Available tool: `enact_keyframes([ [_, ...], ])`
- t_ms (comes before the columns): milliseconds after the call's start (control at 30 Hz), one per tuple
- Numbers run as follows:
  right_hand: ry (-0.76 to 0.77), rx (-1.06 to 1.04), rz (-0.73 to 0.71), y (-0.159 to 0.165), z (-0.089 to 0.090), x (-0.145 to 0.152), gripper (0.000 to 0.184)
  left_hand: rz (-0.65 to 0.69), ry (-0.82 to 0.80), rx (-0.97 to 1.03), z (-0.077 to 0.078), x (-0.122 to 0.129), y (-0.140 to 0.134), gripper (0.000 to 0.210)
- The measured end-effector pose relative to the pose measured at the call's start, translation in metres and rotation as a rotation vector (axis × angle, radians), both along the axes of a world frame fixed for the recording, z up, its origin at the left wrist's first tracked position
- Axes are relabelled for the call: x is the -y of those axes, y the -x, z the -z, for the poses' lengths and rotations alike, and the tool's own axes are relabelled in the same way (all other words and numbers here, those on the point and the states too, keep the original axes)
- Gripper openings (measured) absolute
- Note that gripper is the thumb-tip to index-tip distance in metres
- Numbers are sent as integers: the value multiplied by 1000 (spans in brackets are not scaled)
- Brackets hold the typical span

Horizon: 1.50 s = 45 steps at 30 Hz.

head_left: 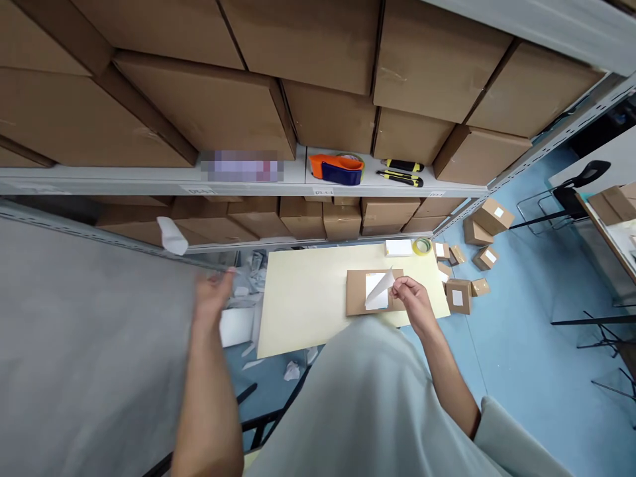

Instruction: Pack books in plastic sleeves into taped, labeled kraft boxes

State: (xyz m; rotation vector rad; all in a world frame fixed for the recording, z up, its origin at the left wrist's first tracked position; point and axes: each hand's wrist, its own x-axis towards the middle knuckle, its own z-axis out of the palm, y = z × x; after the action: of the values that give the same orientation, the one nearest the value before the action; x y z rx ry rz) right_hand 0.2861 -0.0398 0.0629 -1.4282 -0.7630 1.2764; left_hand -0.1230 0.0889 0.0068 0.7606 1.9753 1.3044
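A grey shelving rack (348, 190) loaded with brown cartons (325, 40) spans the 12 o'clock side, with a pale yellow desk (303, 285) below it. The parcel (355, 291) being worked on lies flat on the desk, slightly toward 3 o'clock from its middle. The left hand (212, 295) is out past the desk's 9 o'clock edge, too blurred to tell whether its fingers are spread or closed. The right hand (412, 298), at the parcel's 3 o'clock end, pinches the edge of a thin white sheet (383, 285) between thumb and fingertips. The sheet curls up over a white label (372, 281); whether the two are joined I cannot tell. A white scrap (172, 236) shows at 11 o'clock from the left hand, apart from it. The step in hand looks like labelling, with the sheet partly raised; the next move probably calls for a steady pinch, an even, crease-free pull or lay, and the left hand bracing the parcel.
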Motion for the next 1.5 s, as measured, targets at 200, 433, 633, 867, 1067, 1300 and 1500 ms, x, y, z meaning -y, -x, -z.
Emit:
enact_keyframes([
  [200, -9, -20, -22, -18, -1, -14, 31, 701, -158, 126, -9, 63, -159, 28],
  [433, -17, -39, -71, -36, -4, -20, 34, 890, -358, -44, -35, 97, -256, 11],
  [633, -17, -122, -54, -45, -4, -16, 35, 880, -376, -134, -19, 97, -268, 3],
  [867, 29, -204, -57, -47, 3, -9, 36, 891, -304, -135, -17, 107, -276, 8],
  [1067, 24, -181, -78, -48, 9, -5, 40, 876, -165, -81, -18, 114, -276, 14],
  [1300, 29, -115, -170, -52, 12, 2, 51, 825, -72, 71, -11, 113, -276, 21],
  [1500, 5, 228, -44, -63, 18, 7, 35, 624, 39, 348, -12, 114, -273, 36],
])
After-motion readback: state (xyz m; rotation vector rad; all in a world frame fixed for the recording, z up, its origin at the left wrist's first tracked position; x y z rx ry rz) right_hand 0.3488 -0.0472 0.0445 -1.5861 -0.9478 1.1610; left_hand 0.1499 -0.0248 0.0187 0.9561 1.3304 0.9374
